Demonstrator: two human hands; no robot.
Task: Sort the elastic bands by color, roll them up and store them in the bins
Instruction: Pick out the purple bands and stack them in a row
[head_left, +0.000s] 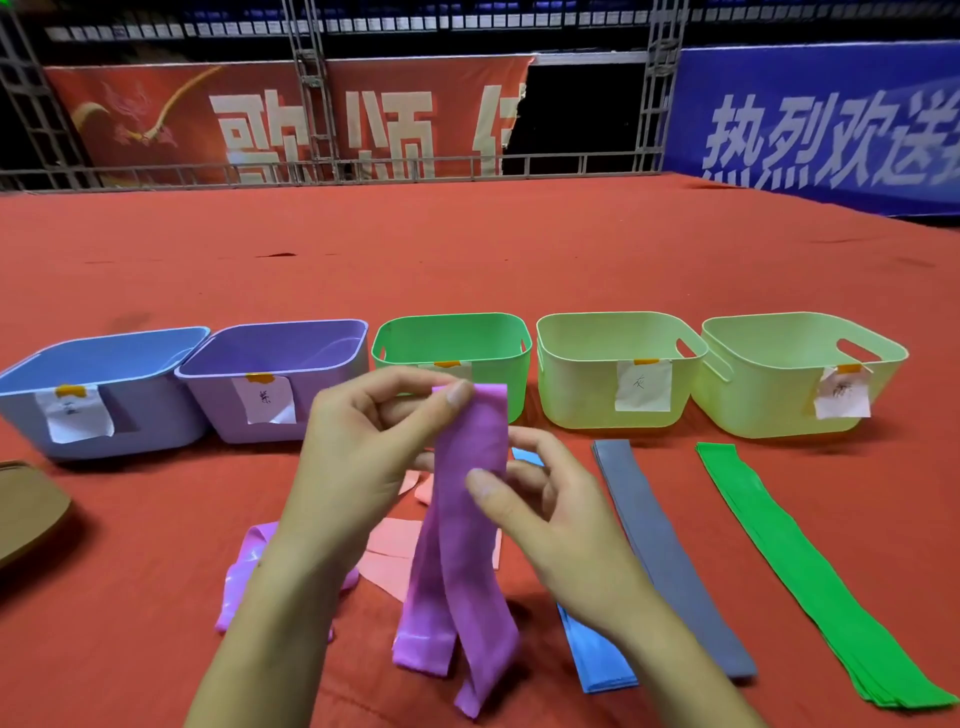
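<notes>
Red counter (467, 249) with five bins in a far row. Green band (810, 571), grey band (670, 561), blue band (597, 654) flat at right. Purple band (467, 519) raised at centre, pinched by left grip (363, 457) and right grip (550, 509).

Two bare forearms come up from the bottom edge of the view, below the row of bins (457, 338). Neither shows a sleeve, glove, watch or ring. The left hand (358, 447) and right hand (550, 509) have short, plain, unpainted nails. The forearms are slim and uncovered as far down as the edge; no clothing shows.
</notes>
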